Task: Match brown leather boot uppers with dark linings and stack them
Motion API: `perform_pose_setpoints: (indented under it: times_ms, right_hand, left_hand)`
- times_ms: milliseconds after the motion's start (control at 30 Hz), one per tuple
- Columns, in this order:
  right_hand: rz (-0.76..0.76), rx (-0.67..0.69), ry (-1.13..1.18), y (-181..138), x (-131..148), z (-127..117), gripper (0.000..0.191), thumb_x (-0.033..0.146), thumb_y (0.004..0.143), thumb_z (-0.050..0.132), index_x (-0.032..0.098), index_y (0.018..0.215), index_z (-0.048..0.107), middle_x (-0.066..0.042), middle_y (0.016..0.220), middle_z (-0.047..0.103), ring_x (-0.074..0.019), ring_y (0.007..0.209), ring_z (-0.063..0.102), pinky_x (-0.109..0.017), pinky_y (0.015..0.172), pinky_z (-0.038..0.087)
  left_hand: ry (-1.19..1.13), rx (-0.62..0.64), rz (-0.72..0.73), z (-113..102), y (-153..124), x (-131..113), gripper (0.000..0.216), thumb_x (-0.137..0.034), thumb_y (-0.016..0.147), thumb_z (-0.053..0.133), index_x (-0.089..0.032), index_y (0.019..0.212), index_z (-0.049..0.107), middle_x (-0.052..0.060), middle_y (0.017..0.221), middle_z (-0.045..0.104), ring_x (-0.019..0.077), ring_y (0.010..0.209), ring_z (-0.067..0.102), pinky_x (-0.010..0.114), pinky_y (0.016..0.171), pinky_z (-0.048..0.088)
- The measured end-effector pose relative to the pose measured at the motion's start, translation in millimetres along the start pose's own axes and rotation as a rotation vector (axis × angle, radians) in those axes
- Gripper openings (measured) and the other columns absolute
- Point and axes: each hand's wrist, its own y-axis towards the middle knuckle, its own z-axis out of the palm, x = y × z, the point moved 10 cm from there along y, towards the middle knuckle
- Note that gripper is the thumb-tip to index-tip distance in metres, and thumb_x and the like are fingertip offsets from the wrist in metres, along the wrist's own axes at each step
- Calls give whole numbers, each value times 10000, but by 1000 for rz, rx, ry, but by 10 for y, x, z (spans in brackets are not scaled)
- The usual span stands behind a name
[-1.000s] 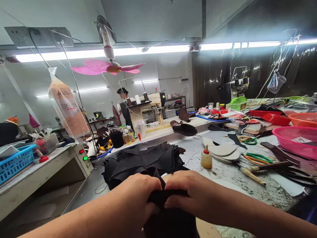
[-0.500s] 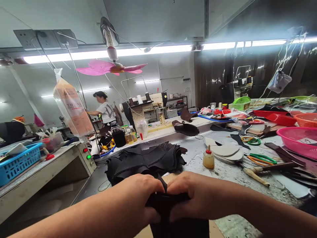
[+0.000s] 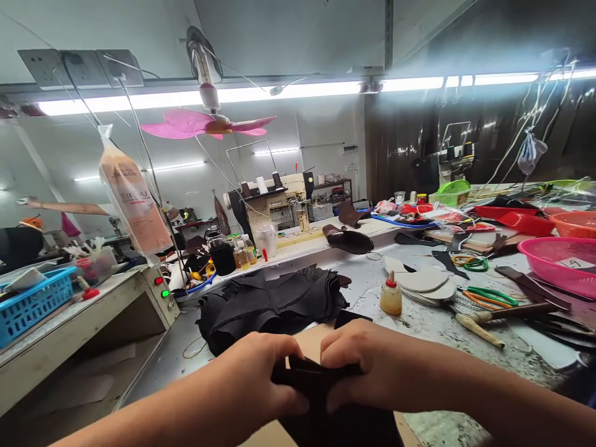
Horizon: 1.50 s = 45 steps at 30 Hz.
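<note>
Between my two hands is a dark leather piece (image 3: 344, 425), its upper edge folded and its lower part hanging out of the frame. My left hand (image 3: 267, 375) pinches that edge from the left, thumb in front and fingers behind. On the other side, my right hand (image 3: 356, 369) grips the same edge the same way, a short gap from the left. Beneath the piece shows a tan board (image 3: 310, 343). A thick stack of black cut pieces (image 3: 274, 301) lies just beyond my hands.
A glue bottle with a red cap (image 3: 391, 295) stands right of the stack. Near it are white rounded sheets (image 3: 421, 276), a hammer (image 3: 479, 323), green-handled scissors (image 3: 491, 297) and a pink basket (image 3: 549, 267). A sewing machine (image 3: 279, 192) stands behind; a pink fan (image 3: 209, 123) hangs above.
My hands have drawn slightly apart along the folded edge, and the dark piece has tilted a little. In the background, a person has moved left behind the hanging bag, one arm stretched out.
</note>
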Motion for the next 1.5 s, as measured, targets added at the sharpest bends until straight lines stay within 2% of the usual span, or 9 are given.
perform_pose_setpoints:
  times_ms: [367, 567, 733, 867, 1000, 1133, 1267, 1400, 1500]
  right_hand:
    - [13, -46, 58, 73, -35, -57, 59, 187, 798, 666, 158, 749, 650, 77, 631, 438, -64, 596, 400, -176, 530, 289]
    - [68, -41, 13, 83, -131, -61, 213, 341, 855, 602, 149, 773, 645, 61, 634, 461, -77, 596, 389, -195, 527, 288]
    - [63, -124, -37, 95, -117, -153, 249, 326, 866, 575, 141, 704, 611, 39, 647, 489, -90, 631, 434, -198, 547, 308]
    - [83, -49, -4, 120, -113, -84, 256, 335, 882, 548, 154, 702, 565, 59, 616, 447, -75, 582, 390, -189, 511, 292]
    - [41, -193, -45, 119, -75, -236, 342, 338, 882, 545, 165, 604, 447, 69, 568, 355, -72, 550, 336, -198, 491, 262]
    - [34, -408, -75, 72, -149, -419, 380, 358, 891, 524, 174, 583, 398, 68, 547, 342, -77, 538, 334, -211, 498, 263]
    - [52, -384, -73, 73, -306, -299, 401, 346, 873, 547, 174, 560, 364, 73, 530, 306, -73, 522, 291, -215, 473, 231]
    - [134, -262, 117, 16, -514, -89, 287, 325, 880, 527, 160, 645, 534, 53, 585, 436, -87, 560, 372, -203, 507, 304]
    - [89, -190, 304, -34, -512, 27, 197, 298, 883, 523, 160, 811, 643, 19, 735, 562, -110, 664, 464, -205, 607, 384]
  left_hand:
    - [-160, -39, 46, 6, 96, 19, 222, -241, 662, 591, -196, 874, 641, -38, 727, 643, 157, 710, 590, 240, 622, 429]
    - [-22, -199, 152, -88, 96, -48, 171, -163, 666, 512, -197, 780, 635, -39, 693, 621, 137, 676, 557, 242, 620, 406]
    - [-336, -144, 47, -15, 174, 121, 155, -218, 626, 585, -177, 774, 569, -52, 634, 554, 132, 623, 525, 236, 562, 394]
    - [-286, -264, 84, -99, 137, 96, 77, -182, 639, 549, -181, 712, 570, -62, 582, 518, 114, 579, 480, 229, 528, 359]
    - [-684, -344, 155, -83, 114, 206, 321, -256, 684, 650, -225, 986, 547, -45, 744, 611, 130, 670, 551, 225, 584, 421]
    - [-968, -24, 281, 257, 173, 188, 423, -461, 725, 685, -177, 1025, 594, 51, 960, 667, 205, 925, 601, 297, 820, 449]
    - [-779, 306, 259, 647, 125, 120, 568, -492, 678, 725, -185, 1142, 609, 57, 1054, 667, 267, 1026, 576, 340, 872, 437]
    - [-440, 190, 184, 723, 208, 316, 366, -371, 750, 659, -235, 1090, 650, 20, 1028, 690, 238, 953, 606, 295, 789, 456]
    - [-336, -106, 92, 568, 321, 615, 345, -309, 682, 687, -222, 1014, 661, 36, 942, 698, 240, 858, 617, 314, 762, 467]
